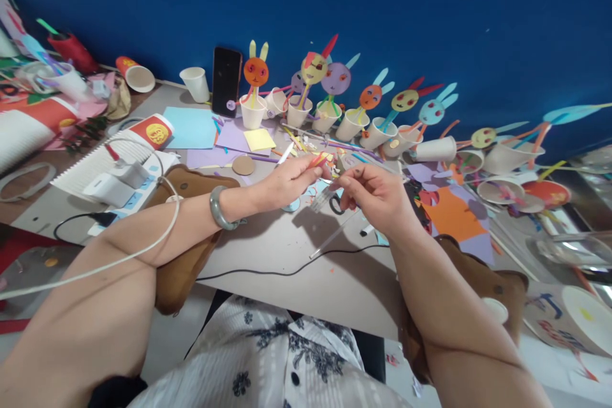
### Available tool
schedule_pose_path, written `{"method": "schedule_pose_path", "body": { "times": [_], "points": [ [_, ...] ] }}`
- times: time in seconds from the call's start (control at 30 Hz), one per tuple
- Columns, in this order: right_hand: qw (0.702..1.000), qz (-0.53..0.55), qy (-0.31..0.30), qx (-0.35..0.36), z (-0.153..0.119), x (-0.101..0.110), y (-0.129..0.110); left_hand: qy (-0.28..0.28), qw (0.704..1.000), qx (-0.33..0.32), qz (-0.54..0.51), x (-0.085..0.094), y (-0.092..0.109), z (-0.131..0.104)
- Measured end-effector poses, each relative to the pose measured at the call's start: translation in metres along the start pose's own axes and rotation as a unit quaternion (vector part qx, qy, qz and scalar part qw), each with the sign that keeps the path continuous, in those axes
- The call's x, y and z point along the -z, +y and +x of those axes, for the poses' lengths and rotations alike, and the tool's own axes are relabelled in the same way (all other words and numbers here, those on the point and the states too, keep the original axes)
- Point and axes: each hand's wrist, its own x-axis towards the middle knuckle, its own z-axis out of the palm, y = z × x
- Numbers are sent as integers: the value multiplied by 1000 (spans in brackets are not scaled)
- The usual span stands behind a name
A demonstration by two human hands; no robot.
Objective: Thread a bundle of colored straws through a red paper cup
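Note:
Over the middle of the table, my left hand [296,180] is closed, with a small red and yellow strip [319,159] showing at its fingertips. Just right of it, my right hand [375,196] has thumb and index finger pinched together. A clear, blurred plastic piece [324,197] hangs from its fingertips; its exact kind does not show. Below the hands is a thin clear stick [329,239], and I cannot tell whether it touches the right hand. Black scissor handles [336,205] are partly hidden behind the right hand. Paper scraps [306,143] lie beyond the fingers.
White paper cups [253,111] with paper rabbit faces [256,71] stand along the blue wall, beside an upright phone [226,81]. Left are a power strip [129,197] and white cable [169,223]. A black cord [282,273] crosses the table. Orange paper [454,213] lies right.

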Motion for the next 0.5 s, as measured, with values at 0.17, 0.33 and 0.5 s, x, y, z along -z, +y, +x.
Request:
{"method": "schedule_pose_path", "body": {
  "times": [0.17,0.33,0.5],
  "points": [
    [1000,6,-28,-3,-1,-1,1,-24,1000,-1,2,1,5,1],
    [999,21,-41,-9,-1,-4,1,-46,999,-13,11,0,1,2],
    [999,22,-42,-2,-2,-6,4,-85,996,-25,-3,1,-3,1]
  ]
}}
